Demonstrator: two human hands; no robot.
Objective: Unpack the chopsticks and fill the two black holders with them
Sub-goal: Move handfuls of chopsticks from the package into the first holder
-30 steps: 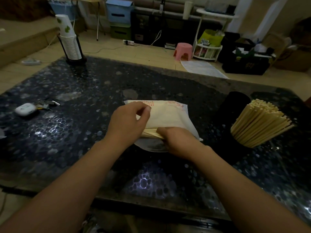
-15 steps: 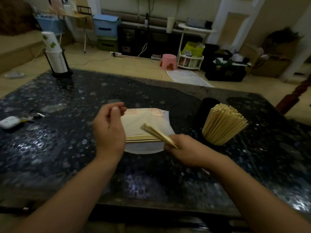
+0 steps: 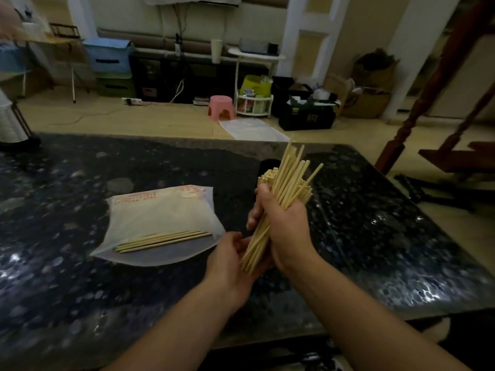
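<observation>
A bundle of wooden chopsticks (image 3: 288,186) is standing tilted above the dark speckled table (image 3: 375,236), its upper ends fanning out and its lower ends pointing down toward the person. The right hand (image 3: 288,231) is gripping this bundle around its middle, fingers curled tight, so the middle stretch of the sticks is hiding under the fingers. The left hand (image 3: 235,259) is sitting just below, palm up and fingers loosely cupped, with the lower tips of the bundle resting against it; whether it is actually gripping them is hard to tell.

Behind the raised bundle, a black holder (image 3: 267,166) is showing only as a dark rim at the far side, with the square ends of more chopsticks (image 3: 267,175) peeking up from that spot. The rest of the holder is lying hidden behind the hand and sticks, and a second holder cannot be made out.

To the left, a translucent plastic bag (image 3: 160,223) with faint red print is lying flat on the table, its open mouth facing the hands. A few loose chopsticks (image 3: 163,241) are lying inside it near its front edge.

At the far left edge, a stack of white paper cups (image 3: 9,121) is being cut off by the frame. Beyond the table, a pink stool (image 3: 221,107) is standing on the floor.
</observation>
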